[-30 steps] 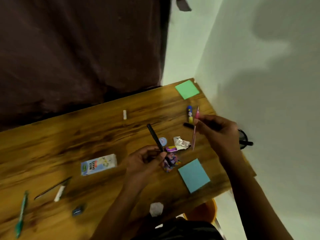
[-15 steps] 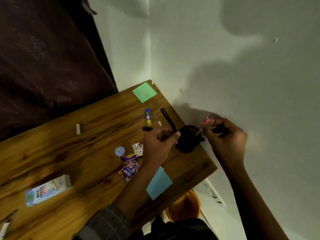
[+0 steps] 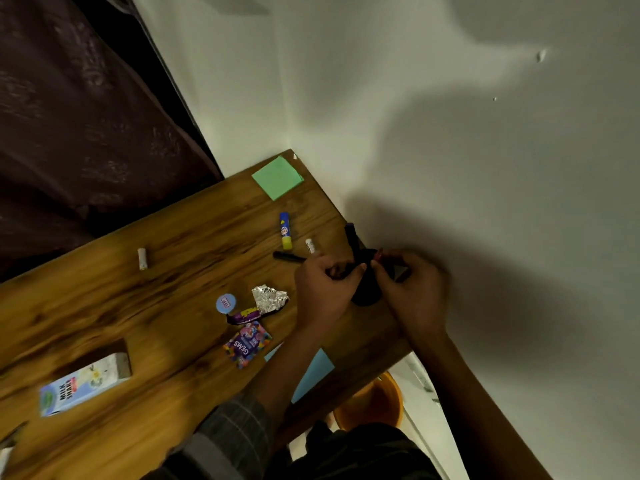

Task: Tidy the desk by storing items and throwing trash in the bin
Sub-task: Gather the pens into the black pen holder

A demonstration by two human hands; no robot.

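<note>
Hands at the pen holder

Fingers of the left hand (image 3: 323,289) curl round a black marker (image 3: 352,242), whose free end sticks up toward 12 o'clock over the rim of a dark pen holder (image 3: 366,294). The right hand (image 3: 410,292) is just at the holder's 3 o'clock side, fingers bent, pinching a thin pink-tipped pen (image 3: 379,254) at the holder's mouth; how much of the pen is inside cannot be told. The holder stands near the right edge of the wooden desk (image 3: 104,323), close to the wall (image 3: 450,133).

At 9 o'clock from the left hand a second black pen (image 3: 289,257) lies flat, with a small white tube (image 3: 310,245) and a blue-and-yellow glue stick (image 3: 285,231) just beyond it toward 11 o'clock. A green sticky-note pad (image 3: 277,177) sits at the far corner, 12 o'clock. Toward 8 o'clock from the hands lie crumpled foil (image 3: 269,298), a round blue sticker (image 3: 225,303), a purple wrapper (image 3: 244,315) and a Gems candy packet (image 3: 247,344). A blue sticky-note pad (image 3: 313,372) shows under the left forearm. A white chalk-like stub (image 3: 142,258) lies well apart at 9 o'clock, and a milkshake carton (image 3: 83,384) near the desk's left end. An orange bin (image 3: 372,403) stands on the floor below the desk's near corner, at 6 o'clock.
</note>
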